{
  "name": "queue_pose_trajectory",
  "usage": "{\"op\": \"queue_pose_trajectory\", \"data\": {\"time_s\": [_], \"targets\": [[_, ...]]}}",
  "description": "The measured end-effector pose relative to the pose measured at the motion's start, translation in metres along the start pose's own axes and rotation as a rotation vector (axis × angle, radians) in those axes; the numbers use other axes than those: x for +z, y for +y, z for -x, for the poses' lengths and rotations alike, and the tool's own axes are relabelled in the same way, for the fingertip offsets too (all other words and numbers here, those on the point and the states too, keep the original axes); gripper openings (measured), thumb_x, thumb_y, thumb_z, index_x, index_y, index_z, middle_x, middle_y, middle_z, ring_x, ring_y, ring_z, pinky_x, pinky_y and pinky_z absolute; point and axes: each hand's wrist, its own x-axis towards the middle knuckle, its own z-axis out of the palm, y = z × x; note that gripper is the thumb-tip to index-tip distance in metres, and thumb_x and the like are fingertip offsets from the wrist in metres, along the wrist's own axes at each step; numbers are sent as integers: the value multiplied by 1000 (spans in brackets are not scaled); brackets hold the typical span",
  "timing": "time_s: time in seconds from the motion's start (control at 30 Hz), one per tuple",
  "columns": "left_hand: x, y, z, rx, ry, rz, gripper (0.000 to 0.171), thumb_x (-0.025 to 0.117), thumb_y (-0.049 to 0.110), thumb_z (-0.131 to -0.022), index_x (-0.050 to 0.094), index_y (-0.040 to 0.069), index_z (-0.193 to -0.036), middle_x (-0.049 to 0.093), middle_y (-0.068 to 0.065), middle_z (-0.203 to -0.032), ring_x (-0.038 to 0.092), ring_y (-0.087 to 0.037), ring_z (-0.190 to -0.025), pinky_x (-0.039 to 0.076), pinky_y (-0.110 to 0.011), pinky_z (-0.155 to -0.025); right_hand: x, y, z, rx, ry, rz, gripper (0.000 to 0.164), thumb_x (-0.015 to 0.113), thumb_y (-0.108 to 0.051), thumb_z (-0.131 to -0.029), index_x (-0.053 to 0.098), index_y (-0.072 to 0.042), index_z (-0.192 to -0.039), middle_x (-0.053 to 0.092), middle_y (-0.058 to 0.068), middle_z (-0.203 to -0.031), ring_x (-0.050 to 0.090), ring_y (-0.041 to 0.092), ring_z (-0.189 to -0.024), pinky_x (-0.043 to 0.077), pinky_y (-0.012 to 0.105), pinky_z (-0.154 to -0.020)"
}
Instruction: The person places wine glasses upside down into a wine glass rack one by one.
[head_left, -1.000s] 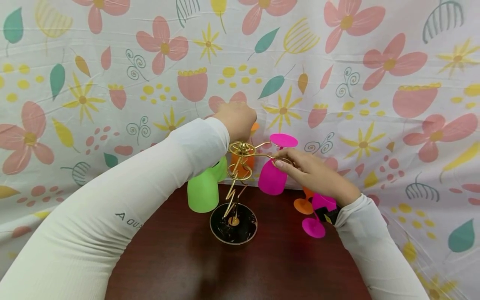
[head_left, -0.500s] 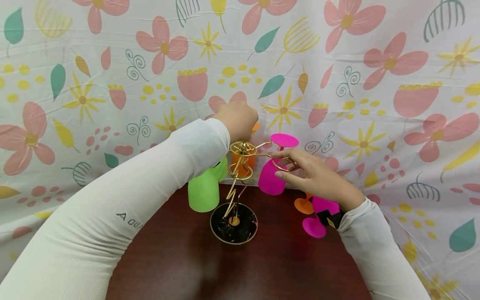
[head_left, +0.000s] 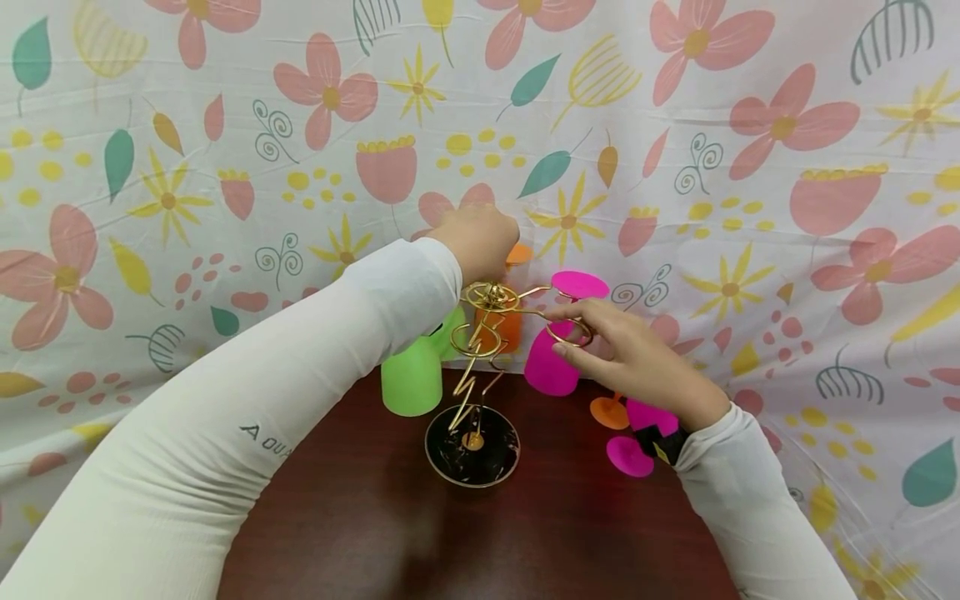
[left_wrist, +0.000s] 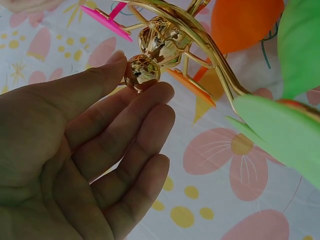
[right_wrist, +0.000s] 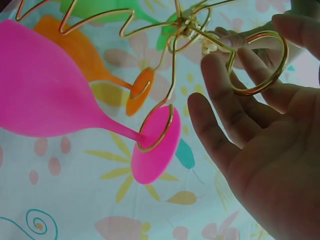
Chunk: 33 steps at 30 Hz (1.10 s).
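Note:
A gold wire glass rack [head_left: 492,297] stands on a round black base [head_left: 491,467]. My left hand [head_left: 480,237] is at its top. In the left wrist view, thumb and index finger pinch the gold ball knob [left_wrist: 142,74]. My right hand [head_left: 637,354] is at a bare wire ring [right_wrist: 256,91] of the rack, its fingers loosely spread around it and the thumb apart. Upside-down goblets hang by their feet from other rings: a pink goblet [right_wrist: 45,85], an orange goblet [right_wrist: 75,50] and a green goblet [head_left: 412,383], with more green behind that one.
Below my right wrist, a pink goblet [head_left: 630,457] and an orange goblet [head_left: 609,412] are on the dark reddish table [head_left: 360,517], partly hidden by the hand and wrist strap. A flower-print cloth [head_left: 315,208] hangs close behind the rack.
My right thumb has come down off the ring and the fingers have loosened. The rack has shifted slightly rightward, with its pink and green goblets. My left hand stays at the knob.

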Motion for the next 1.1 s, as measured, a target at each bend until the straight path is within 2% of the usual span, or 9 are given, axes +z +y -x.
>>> {"op": "queue_pose_trajectory", "data": {"time_s": [0.27, 0.4, 0.57, 0.73, 1.1], "targets": [[0, -2, -4, 3, -18, 39, 10, 62, 18, -83, 63, 13, -91, 63, -1, -89, 56, -20, -82, 46, -38, -68, 3, -6, -1, -69, 45, 27, 35, 65, -22, -88, 53, -22, -121, 59, -11, -109, 51, 1, -79, 43, 19, -69], [1, -4, -6, 8, -29, 57, 10, 64, 20, -84, 62, 13, -90, 62, 0, -87, 55, -18, -81, 45, -34, -66, 4, -14, -1, -81, 29, 24, 35, 64, -22, -89, 53, -24, -122, 56, -12, -113, 52, 0, -83, 44, 20, -73], [5, -5, -9, 31, -39, 93, 16, 67, 25, -85, 62, 12, -91, 62, 1, -89, 56, -16, -84, 48, -33, -73, 7, -22, 0, -84, 29, 40, 35, 63, -23, -89, 53, -27, -123, 53, -10, -118, 54, -1, -90, 46, 23, -77], [6, -7, -11, 48, -32, 110, 17, 69, 26, -84, 63, 12, -92, 64, 1, -91, 58, -16, -87, 50, -33, -82, 10, -23, -1, -82, 49, 53, 34, 64, -26, -89, 54, -27, -121, 53, -10, -115, 52, -1, -89, 46, 23, -76], [10, -10, -12, 54, -24, 134, 13, 69, 26, -84, 66, 14, -88, 66, 3, -91, 58, -14, -86, 50, -33, -81, 14, -25, -3, -86, 54, 35, 32, 64, -25, -88, 57, -21, -119, 54, -8, -115, 55, 3, -90, 50, 26, -76]]}}
